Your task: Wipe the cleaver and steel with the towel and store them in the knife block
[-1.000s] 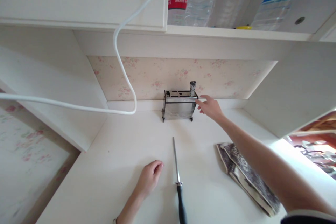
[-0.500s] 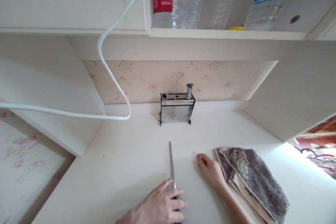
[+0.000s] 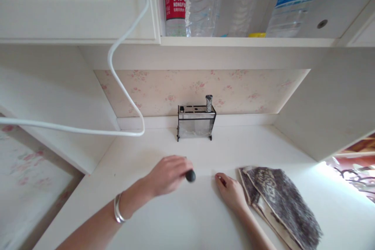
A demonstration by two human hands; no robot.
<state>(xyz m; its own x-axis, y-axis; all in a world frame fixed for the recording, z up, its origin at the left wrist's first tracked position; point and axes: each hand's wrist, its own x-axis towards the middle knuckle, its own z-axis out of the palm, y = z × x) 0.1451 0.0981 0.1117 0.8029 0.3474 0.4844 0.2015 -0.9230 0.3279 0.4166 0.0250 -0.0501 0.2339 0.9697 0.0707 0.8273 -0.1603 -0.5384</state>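
My left hand (image 3: 170,174), with a silver bangle on its wrist, is closed above the white countertop. Its fingers wrap round a honing steel (image 3: 190,175), of which only the rounded black handle end shows clearly; the metal rod is hidden behind the hand. My right hand (image 3: 231,189) rests on the counter with curled fingers and nothing visible in them, beside a folded brown-grey towel (image 3: 284,199). Against the back wall stands a clear-sided knife block (image 3: 195,127) with a black frame. One mottled grey handle (image 3: 209,102) sticks up from its right side.
A white cable (image 3: 125,90) hangs in front of the left cabinet and loops across the left side. Overhead, several plastic bottles (image 3: 203,4) stand on an open shelf (image 3: 249,42). A side panel (image 3: 322,101) bounds the counter on the right.
My left hand was lying with spread fingers over the honing steel's handle on the counter. Now it grips the handle, lifted and moved forward towards the knife block. My right hand has stayed nearly still.
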